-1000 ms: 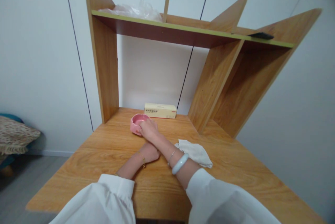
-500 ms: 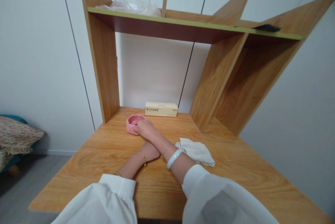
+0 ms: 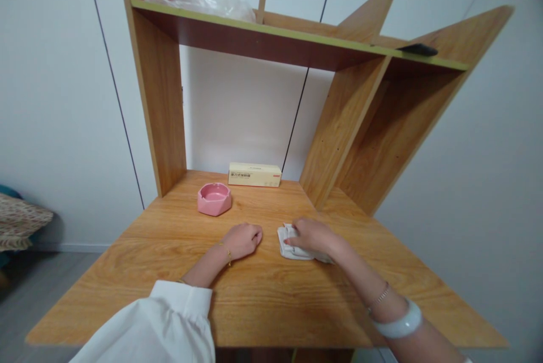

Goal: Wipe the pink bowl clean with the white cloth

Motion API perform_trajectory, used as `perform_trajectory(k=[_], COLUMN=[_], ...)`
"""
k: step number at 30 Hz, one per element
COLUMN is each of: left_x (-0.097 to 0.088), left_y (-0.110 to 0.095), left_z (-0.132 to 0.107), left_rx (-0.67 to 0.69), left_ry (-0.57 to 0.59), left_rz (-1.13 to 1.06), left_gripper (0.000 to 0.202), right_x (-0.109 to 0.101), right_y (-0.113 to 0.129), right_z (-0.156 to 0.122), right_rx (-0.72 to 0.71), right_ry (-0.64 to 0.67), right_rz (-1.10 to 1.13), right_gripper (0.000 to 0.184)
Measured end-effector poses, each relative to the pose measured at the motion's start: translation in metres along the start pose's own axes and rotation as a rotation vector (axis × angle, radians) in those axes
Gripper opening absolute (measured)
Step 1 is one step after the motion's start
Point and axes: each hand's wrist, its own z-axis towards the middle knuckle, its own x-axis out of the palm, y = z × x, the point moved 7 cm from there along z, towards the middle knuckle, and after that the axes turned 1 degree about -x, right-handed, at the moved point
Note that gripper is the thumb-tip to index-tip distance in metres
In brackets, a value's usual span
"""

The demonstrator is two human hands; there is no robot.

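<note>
Cloth (image 3: 293,252) being touched by right hand (image 3: 315,234), grip unclear, left hand (image 3: 242,240) being held curled together, pink bowl (image 3: 214,205) being seen far left

Brown wooden shelf unit (image 3: 163,97): crumpled clear plastic bag (image 3: 214,4) lies at its upper left, flat black object (image 3: 419,50) upper right; cream oblong box (image 3: 254,175) sits beneath its shelf.

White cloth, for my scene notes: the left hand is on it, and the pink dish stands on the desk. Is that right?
Not quite: the head view shows the right hand, not the left hand, on the white cloth. The pink dish does stand on the desk.
</note>
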Motion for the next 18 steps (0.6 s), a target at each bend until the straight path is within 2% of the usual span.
perform_trajectory(k=[2,6,10,15,18], left_x=[-0.001,-0.008,-0.013,0.008,0.017], left_y=[-0.001,-0.003,-0.020,-0.054,-0.061], left_z=[-0.001,-0.003,-0.008,-0.020,-0.021], left_rx=[-0.001,0.007,0.121,0.327,0.365], left_ry=[-0.007,-0.036,-0.072,0.047,0.082], left_rz=[-0.001,-0.008,-0.038,-0.002,0.036], left_gripper=[0.023,0.023,0.023,0.018,0.016], right_x=[0.009,0.012,0.006,-0.003,-0.014], right_y=[0.002,0.016,0.033,0.070,0.105], right_z=[-0.007,-0.008,0.007,0.038,0.049], right_rx=[-0.031,-0.014,-0.018,-0.164,-0.258], right_ry=[-0.007,-0.063,-0.096,-0.054,-0.038], right_rz=[0.001,0.004,0.040,0.106,0.126], right_gripper=[0.037,0.028,0.025,0.022,0.018])
